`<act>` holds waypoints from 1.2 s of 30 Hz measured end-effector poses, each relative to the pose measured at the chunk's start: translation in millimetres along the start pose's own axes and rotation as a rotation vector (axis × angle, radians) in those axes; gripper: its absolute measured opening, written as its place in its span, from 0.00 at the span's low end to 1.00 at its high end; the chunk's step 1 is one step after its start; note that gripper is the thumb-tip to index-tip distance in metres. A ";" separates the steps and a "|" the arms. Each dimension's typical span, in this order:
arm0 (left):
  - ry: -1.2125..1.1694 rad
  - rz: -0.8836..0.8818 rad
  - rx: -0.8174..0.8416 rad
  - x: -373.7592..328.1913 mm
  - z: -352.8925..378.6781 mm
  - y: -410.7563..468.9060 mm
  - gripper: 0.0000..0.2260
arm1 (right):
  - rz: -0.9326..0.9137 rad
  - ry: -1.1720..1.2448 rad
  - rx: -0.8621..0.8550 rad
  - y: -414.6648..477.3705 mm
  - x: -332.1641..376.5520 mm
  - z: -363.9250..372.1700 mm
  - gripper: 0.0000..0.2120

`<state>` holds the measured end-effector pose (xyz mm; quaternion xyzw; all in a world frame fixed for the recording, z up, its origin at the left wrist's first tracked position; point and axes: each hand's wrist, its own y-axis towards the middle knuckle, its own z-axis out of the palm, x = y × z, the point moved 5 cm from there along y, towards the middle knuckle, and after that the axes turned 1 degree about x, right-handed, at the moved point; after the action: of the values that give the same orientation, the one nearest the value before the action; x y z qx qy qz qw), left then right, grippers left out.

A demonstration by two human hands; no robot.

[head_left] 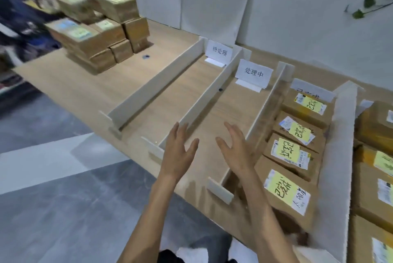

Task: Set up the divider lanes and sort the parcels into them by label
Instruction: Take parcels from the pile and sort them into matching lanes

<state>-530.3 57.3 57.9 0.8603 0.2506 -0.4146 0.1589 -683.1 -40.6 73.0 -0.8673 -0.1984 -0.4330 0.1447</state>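
The left hand (180,152) and right hand (236,154) hover side by side over the near end of the middle lane (223,113). Their palms face each other, fingers straight and spread, with a gap between them, and they hold nothing. Four white dividers (157,80) stand upright on the worktop (85,84), running from its near edge toward the wall and forming three lanes. The left sign (219,51) at the far end of its lane reads "待处理". The middle sign (254,73) reads "处理中", and the right sign (312,90) is partly hidden behind the parcels (285,194) and cannot be read in full. Four parcels lie in a row in the right lane, close together end to end, each with a yellow note (282,188) handwritten "已完成" over a printed label too small to read. More boxes (374,126) lie beyond the rightmost divider. A stack (102,35) of boxes sits far left, well apart from the lanes, its labels blurred. Bare wood shows along the left and middle lanes and between the stack and the first divider. The worktop's near edge runs diagonally under the forearms, with grey floor (63,199) beyond it.
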 end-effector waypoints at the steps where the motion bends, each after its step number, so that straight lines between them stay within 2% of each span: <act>1: -0.011 -0.009 -0.031 11.5 -20.8 3.0 0.27 | -0.024 0.004 0.012 4.0 18.5 14.6 0.26; 10: -0.055 -0.075 -0.232 115.2 -213.3 34.7 0.27 | -0.140 0.192 0.068 33.9 181.6 167.4 0.24; 15: -0.071 -0.102 -0.295 163.1 -293.7 42.4 0.27 | -0.201 0.164 0.144 46.6 248.6 244.4 0.26; 24: -0.077 -0.181 -0.397 247.8 -393.7 87.8 0.26 | -0.267 0.119 0.241 107.5 330.7 357.7 0.27; 36: 0.036 -0.212 -0.378 344.4 -508.9 248.5 0.27 | -0.297 0.204 0.180 266.2 443.9 487.2 0.26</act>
<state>114.8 200.5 109.4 0.7911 0.4158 -0.3594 0.2685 22.3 28.6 126.6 -0.7636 -0.3465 -0.5157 0.1757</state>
